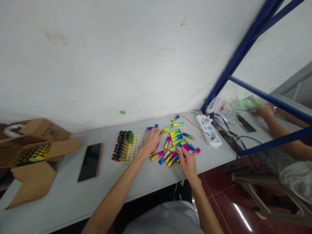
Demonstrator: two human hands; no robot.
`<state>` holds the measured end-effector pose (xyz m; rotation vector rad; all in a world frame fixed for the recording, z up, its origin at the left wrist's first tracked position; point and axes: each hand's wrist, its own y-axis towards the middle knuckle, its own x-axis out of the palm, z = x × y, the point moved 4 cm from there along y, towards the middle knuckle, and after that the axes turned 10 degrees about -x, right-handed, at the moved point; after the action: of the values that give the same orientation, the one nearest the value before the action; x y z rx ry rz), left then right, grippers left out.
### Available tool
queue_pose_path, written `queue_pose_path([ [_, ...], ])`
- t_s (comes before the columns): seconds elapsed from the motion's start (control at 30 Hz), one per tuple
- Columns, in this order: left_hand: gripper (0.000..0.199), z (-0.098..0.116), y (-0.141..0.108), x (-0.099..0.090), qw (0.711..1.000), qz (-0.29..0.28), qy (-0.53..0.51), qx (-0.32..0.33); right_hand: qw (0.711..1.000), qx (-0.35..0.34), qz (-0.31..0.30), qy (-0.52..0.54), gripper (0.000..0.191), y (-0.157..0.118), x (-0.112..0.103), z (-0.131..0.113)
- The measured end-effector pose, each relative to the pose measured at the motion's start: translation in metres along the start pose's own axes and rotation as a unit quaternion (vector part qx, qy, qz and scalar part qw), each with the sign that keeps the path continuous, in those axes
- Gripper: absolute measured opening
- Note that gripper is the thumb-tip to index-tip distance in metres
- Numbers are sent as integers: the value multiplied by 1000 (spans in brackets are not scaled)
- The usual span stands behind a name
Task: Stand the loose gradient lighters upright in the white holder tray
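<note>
Several shiny tubes in gold, pink, blue and green [167,143] lie scattered on the grey table. Over the left edge of this pile is my left hand [153,139], its fingers bent down among the tubes; what they touch is hidden. At the pile's near side, my right hand [186,160] has thumb and fingers together over some tubes, and what is between them is too small to make out. A pale tray [138,145] to the left of my left hand bears rows of black-ended, yellow-green pieces [123,146].
A phone [90,162] and an open cardboard box [34,177] with small coloured items are at the left. A white power strip [209,131] with cables lies right of the tubes. Beyond a blue metal frame [246,39], another person's arms [280,126] show at a table.
</note>
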<state>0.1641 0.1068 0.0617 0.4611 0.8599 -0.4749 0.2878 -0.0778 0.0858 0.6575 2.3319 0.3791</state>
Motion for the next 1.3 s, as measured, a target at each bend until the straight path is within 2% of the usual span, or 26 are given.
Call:
queue_pose_path([
  [0.1, 27, -4, -14, -13, 986, 11, -158, -54, 1000, 13, 10, 3, 52, 3, -4, -3],
  [0.27, 35, -13, -42, -49, 923, 62, -350, -149, 1000, 19, 24, -1, 50, 8, 0, -2],
  [0.37, 40, -19, -57, -62, 868, 68, -449, -199, 1000, 6, 25, 6, 50, 14, 14, -5],
  [0.43, 41, -21, -65, -67, 841, 88, -488, -217, 1000, -23, -4, 17, 50, 20, 30, -11],
  [0.53, 45, -19, -74, -71, 823, 108, -517, -211, 991, -104, -69, 44, 44, 25, 55, -27],
  [0.6, 47, -15, -78, -70, 808, 86, -546, -203, 984, -141, -92, 63, 38, 25, 67, -36],
  [0.67, 47, -12, -82, -69, 795, 51, -567, -210, 982, -147, -96, 75, 36, 25, 73, -42],
  [0.73, 47, -11, -85, -69, 800, 42, -552, -233, 982, -142, -93, 78, 37, 25, 74, -45],
  [0.77, 47, -12, -87, -70, 810, 56, -530, -243, 983, -139, -91, 79, 37, 25, 74, -46],
  [0.9, 45, -11, -92, -83, 880, 167, -380, -230, 985, -133, -84, 78, 38, 24, 71, -47],
  [0.97, 42, -9, -94, -88, 903, 201, -310, -220, 986, -130, -77, 75, 38, 23, 69, -46],
  [1.07, 36, -8, -94, -89, 912, 220, -257, -230, 986, -132, -68, 71, 37, 21, 68, -41],
  [1.3, 30, -19, -94, -82, 907, 236, -226, -266, 987, -124, -69, 73, 36, 16, 72, -31],
])
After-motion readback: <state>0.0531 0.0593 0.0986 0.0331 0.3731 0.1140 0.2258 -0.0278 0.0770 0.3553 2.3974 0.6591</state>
